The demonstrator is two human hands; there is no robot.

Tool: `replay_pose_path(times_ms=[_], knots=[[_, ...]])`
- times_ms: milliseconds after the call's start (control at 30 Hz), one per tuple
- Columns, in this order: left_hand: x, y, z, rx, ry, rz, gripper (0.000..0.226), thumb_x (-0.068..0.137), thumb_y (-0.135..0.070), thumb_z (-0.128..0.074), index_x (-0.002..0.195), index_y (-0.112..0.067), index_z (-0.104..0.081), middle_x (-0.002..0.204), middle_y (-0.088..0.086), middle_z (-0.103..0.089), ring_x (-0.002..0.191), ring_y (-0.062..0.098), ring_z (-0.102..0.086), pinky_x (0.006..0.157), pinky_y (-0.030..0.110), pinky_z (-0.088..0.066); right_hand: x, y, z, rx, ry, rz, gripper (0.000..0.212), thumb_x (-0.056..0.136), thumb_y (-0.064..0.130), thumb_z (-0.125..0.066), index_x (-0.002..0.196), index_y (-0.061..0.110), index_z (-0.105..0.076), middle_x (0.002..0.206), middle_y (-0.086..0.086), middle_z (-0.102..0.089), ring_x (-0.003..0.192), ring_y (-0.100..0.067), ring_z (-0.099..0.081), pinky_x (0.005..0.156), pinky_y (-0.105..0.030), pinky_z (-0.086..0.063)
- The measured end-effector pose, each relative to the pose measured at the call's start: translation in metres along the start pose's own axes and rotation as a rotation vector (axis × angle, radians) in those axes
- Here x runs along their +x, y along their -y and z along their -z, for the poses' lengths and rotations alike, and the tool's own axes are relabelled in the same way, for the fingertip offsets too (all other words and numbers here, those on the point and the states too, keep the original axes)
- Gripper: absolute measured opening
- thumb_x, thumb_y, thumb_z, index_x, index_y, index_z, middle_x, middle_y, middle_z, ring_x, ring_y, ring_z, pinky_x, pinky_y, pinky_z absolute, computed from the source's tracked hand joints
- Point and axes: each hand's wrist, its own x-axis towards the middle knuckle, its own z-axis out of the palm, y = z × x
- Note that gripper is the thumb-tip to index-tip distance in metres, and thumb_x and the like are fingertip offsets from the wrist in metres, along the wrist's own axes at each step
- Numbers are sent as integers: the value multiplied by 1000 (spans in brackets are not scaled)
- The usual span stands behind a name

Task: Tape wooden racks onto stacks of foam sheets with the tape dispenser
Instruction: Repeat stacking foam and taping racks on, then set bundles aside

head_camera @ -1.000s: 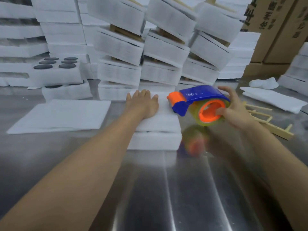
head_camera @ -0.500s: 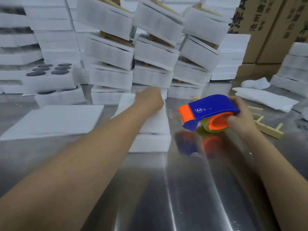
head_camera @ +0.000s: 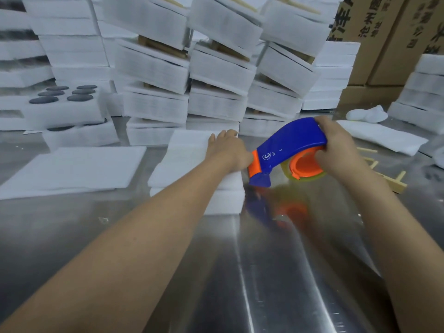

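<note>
A stack of white foam sheets (head_camera: 187, 162) lies in the middle of the steel table. My left hand (head_camera: 228, 147) rests flat on its top right part, fingers stretched toward the far edge. My right hand (head_camera: 336, 147) grips the blue and orange tape dispenser (head_camera: 288, 150) by its rear, with fingers in the orange core of the tape roll. The dispenser's nose tilts down at the stack's right edge, beside my left wrist. A wooden rack (head_camera: 384, 171) lies on the table to the right, mostly hidden behind my right forearm.
Leaning piles of taped foam bundles (head_camera: 216, 75) fill the back. Loose flat foam sheets (head_camera: 72, 169) lie at left, with a foam block holding dark round stones (head_camera: 62, 97) behind them. More foam sheets (head_camera: 384, 138) and cardboard boxes (head_camera: 384, 39) are at right.
My right hand brought the dispenser left and tipped its nose down to the stack's right edge. My left hand slid forward along the top of the stack and stays flat on it.
</note>
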Motion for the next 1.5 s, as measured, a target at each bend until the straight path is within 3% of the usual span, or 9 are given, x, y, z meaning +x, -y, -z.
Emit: replay_pose_path(times_ms=[300, 800, 967, 1100, 1233, 1333, 1400, 1433, 1500], knots=[[7, -2, -6, 23, -52, -4, 34, 90, -34, -50, 108, -11, -66, 146, 8, -29, 139, 18, -25, 113, 41, -17, -5, 27, -10, -207, -70, -42, 54, 78, -11, -53, 127, 9, -42, 115, -22, -45, 105, -42, -45, 74, -38, -39], [-1, -3, -3, -36, -71, -12, 22, 88, -21, -45, 105, -13, -58, 132, 8, -33, 125, 20, -37, 115, 40, -18, 4, 67, -14, -441, -28, -101, 55, 80, -10, -49, 130, 12, -40, 125, -21, -39, 119, -40, -37, 72, -43, -36], [1, -2, -4, -12, -104, -5, 30, 92, -22, -43, 115, -13, -61, 136, 4, -29, 123, 18, -39, 115, 36, -20, 25, 31, 18, -50, -163, -255, 52, 78, -6, -51, 127, 9, -44, 117, -22, -49, 113, -40, -47, 73, -36, -37], [2, -5, -5, 50, -48, 22, 30, 87, -13, -44, 110, -11, -63, 138, 3, -26, 125, 18, -35, 116, 35, -15, 12, -23, 34, 474, 30, -705, 34, 86, 5, -50, 119, 1, -55, 82, -16, -58, 67, -26, -60, 53, -33, -51], [5, -16, -4, 202, 40, 110, 37, 83, -10, -47, 119, -12, -58, 144, 5, -18, 131, 24, -26, 117, 38, -12, -1, -58, 19, 593, 66, -903, 31, 92, 24, -60, 115, 4, -55, 107, -17, -60, 78, -27, -62, 38, -39, -54], [8, -24, -7, 312, 62, 162, 50, 86, -13, -49, 135, -15, -46, 150, 7, -11, 136, 27, -20, 118, 39, -9, 2, -64, 11, 556, 3, -952, 53, 89, 39, -64, 128, 6, -48, 121, -13, -47, 105, -36, -57, 33, -38, -51], [8, -32, -10, 350, 68, 194, 55, 88, -17, -48, 142, -14, -37, 151, 10, -11, 138, 30, -16, 118, 39, -7, 4, -68, 9, 393, 19, -934, 65, 90, 48, -58, 133, 1, -46, 128, -16, -48, 113, -41, -53, 44, -37, -55], [7, -35, -11, 347, 71, 196, 58, 88, -18, -48, 144, -14, -33, 151, 12, -12, 139, 31, -15, 118, 38, -6, 3, -70, 8, 207, 22, -894, 68, 94, 50, -51, 134, -4, -45, 133, -21, -48, 117, -42, -50, 64, -41, -57], [8, -33, -7, 261, 75, 186, 69, 86, -21, -52, 149, -14, -23, 152, 13, -11, 140, 31, -14, 118, 38, -7, -1, -68, 9, -178, -120, -743, 66, 98, 42, -42, 134, -13, -39, 139, -31, -40, 127, -43, -39, 98, -44, -36]])
